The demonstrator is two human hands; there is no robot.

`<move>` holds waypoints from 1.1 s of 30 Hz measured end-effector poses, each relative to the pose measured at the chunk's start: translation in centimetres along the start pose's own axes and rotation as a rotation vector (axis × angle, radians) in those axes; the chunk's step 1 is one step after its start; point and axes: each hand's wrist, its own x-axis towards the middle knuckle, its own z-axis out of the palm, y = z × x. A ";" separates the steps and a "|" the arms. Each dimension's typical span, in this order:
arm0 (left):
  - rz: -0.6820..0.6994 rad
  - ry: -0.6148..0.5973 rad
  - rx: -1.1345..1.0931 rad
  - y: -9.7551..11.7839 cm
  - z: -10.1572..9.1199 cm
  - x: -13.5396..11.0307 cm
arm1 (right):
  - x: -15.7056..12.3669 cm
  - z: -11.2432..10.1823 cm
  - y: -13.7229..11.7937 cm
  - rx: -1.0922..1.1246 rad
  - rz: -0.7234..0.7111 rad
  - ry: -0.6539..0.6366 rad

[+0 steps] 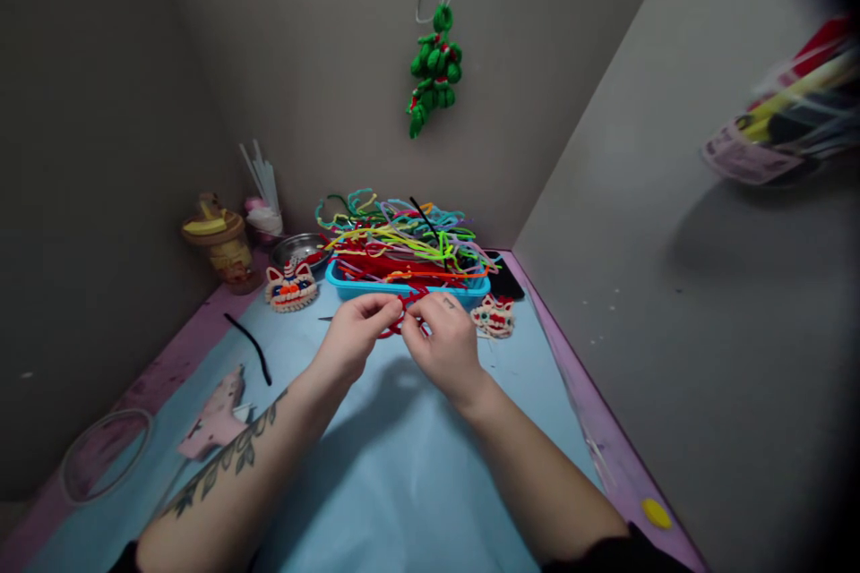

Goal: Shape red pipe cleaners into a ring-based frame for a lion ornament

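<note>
My left hand (pixel 357 336) and my right hand (pixel 444 342) meet above the light blue mat (pixel 403 466), both pinching a red pipe cleaner (pixel 401 315) bent into a loop between the fingertips. Just behind them stands a blue tray (pixel 356 285) heaped with several coloured pipe cleaners (pixel 403 237). A finished pipe-cleaner lion head (pixel 291 286) lies left of the tray, and another (pixel 495 315) lies right of my right hand.
A pink glue gun (pixel 216 416) and a black pipe cleaner (pixel 248 345) lie at the left. A metal bowl (pixel 300 248), a jar (pixel 225 246) and a cup of straws (pixel 263 206) stand at the back left. A green pipe-cleaner figure (pixel 435 67) hangs on the wall. A phone (pixel 503 279) sits by the tray.
</note>
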 end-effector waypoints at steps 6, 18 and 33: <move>-0.026 0.000 0.048 0.7 -0.5 0.0 | 0.4 -0.6 0.4 0.105 -0.049 -0.002; 0.076 -0.186 0.320 1.9 -0.9 -0.2 | 0.5 -0.6 1.9 0.117 -0.118 -0.146; 0.813 0.105 1.375 0.8 -0.7 -1.0 | 0.5 0.1 1.3 0.064 0.053 -0.120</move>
